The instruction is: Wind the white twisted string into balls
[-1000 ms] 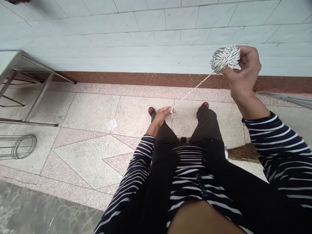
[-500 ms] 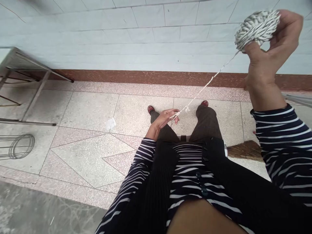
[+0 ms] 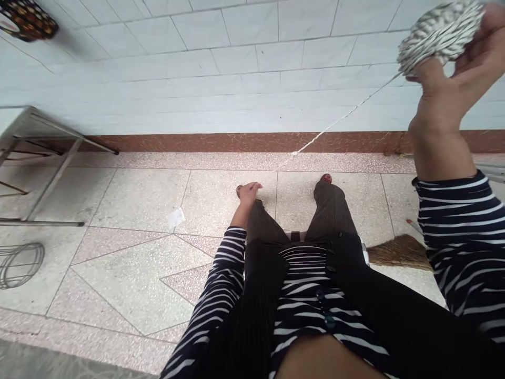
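My right hand (image 3: 453, 73), raised at the upper right, grips a thick bundle of white twisted cord (image 3: 440, 37), with the thumb pressed on its lower side. From the bundle a single strand (image 3: 351, 113) runs down and left to a small knotted end (image 3: 294, 154). Lower down, my left hand (image 3: 248, 193) is beside my left leg, apart from that end. Its fingers stretch out to the right, and I see no cord in them.
A metal-legged table (image 3: 59, 173) stands at the left, with a wire frame (image 3: 23, 263) on the floor below it. A broom head (image 3: 398, 251) lies right of my legs. A scrap of white paper (image 3: 176, 217) is on the tiles. The tiled wall (image 3: 252, 68) rises ahead.
My left hand has let go of the cord and moved left. The strand's lower end now hangs apart from it. My right hand has shifted up and right with the bundle.
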Available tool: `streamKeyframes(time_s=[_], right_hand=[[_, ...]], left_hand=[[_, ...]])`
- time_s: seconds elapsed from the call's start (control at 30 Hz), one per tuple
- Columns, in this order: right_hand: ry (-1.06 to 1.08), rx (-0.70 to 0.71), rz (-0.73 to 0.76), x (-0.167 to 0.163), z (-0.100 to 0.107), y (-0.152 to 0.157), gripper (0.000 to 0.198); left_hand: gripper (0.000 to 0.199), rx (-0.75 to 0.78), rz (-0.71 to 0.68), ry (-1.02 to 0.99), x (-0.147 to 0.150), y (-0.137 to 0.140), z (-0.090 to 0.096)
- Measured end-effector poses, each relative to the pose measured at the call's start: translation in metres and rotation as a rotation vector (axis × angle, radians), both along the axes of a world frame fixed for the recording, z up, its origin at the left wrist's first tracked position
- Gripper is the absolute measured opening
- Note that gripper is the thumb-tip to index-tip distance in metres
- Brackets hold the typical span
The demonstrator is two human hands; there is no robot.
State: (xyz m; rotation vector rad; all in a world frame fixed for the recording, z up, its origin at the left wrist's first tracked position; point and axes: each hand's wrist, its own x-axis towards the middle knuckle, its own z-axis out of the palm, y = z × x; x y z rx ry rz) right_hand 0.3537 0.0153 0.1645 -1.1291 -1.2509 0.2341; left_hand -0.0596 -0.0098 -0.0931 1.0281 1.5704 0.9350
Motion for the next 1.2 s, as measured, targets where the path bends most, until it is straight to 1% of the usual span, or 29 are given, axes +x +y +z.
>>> streamKeyframes(time_s=[0.03,0.07,0.1,0.13,0.2,0.23,0.27,0.33,0.4,0.47,0.53,0.6,0.7,0.77,0.83,0.93,1.03,1.13,1.2], right_hand=[[0.0,0.093,-0.002,-0.016,0.002,-0.007,0.048],[0.006,0.127,0.049,-0.032,0.002,-0.013,0.046],[0.037,0.146,0.096,-0.05,0.001,-0.017,0.046],[0.064,0.075,0.164,-0.066,-0.001,-0.021,0.047],[0.116,-0.097,0.307,-0.095,-0.006,-0.027,0.05],[0.142,-0.167,0.363,-0.106,-0.009,-0.029,0.053],[0.161,-0.217,0.41,-0.114,-0.011,-0.031,0.054],[0.185,-0.261,0.459,-0.124,-0.014,-0.032,0.057],[0.176,-0.268,0.465,-0.126,-0.016,-0.029,0.056],[0.185,-0.242,0.417,-0.121,-0.018,-0.024,0.056],[0.229,-0.234,0.369,-0.111,-0.022,-0.016,0.055],[0.303,-0.209,0.304,-0.098,-0.025,-0.006,0.056],[0.372,-0.163,0.24,-0.08,-0.023,0.007,0.056],[0.388,-0.114,0.194,-0.071,-0.02,0.013,0.054],[0.368,-0.08,0.175,-0.066,-0.017,0.017,0.051],[0.345,-0.064,0.161,-0.062,-0.019,0.022,0.053],[0.323,-0.041,0.151,-0.058,-0.025,0.028,0.055],[0.249,-0.015,0.171,-0.054,-0.026,0.035,0.05],[0.229,-0.005,0.15,-0.052,-0.026,0.038,0.055]], left_hand=[[0.011,0.018,-0.025,0.019,0.01,0.007,0.003],[0.008,0.047,-0.06,0.022,0.021,0.015,0.009],[0.012,0.101,-0.111,0.016,0.035,0.022,0.017],[0.018,0.184,-0.175,-0.013,0.051,0.028,0.027],[0.036,0.377,-0.335,-0.149,0.084,0.039,0.053],[0.042,0.449,-0.396,-0.224,0.1,0.043,0.067],[0.046,0.493,-0.447,-0.286,0.116,0.046,0.081],[0.045,0.522,-0.528,-0.363,0.141,0.048,0.104],[0.041,0.516,-0.581,-0.375,0.156,0.044,0.115],[0.038,0.489,-0.623,-0.344,0.16,0.035,0.114],[0.039,0.459,-0.632,-0.309,0.155,0.022,0.102],[0.042,0.417,-0.634,-0.286,0.144,0.008,0.086],[0.044,0.303,-0.656,-0.273,0.125,-0.015,0.063],[0.046,0.23,-0.66,-0.269,0.113,-0.029,0.052],[0.047,0.191,-0.664,-0.258,0.101,-0.039,0.046],[0.046,0.182,-0.671,-0.225,0.084,-0.048,0.046],[0.047,0.181,-0.675,-0.216,0.068,-0.051,0.054],[0.047,0.172,-0.673,-0.278,0.059,-0.051,0.063],[0.046,0.161,-0.651,-0.338,0.055,-0.05,0.066]])
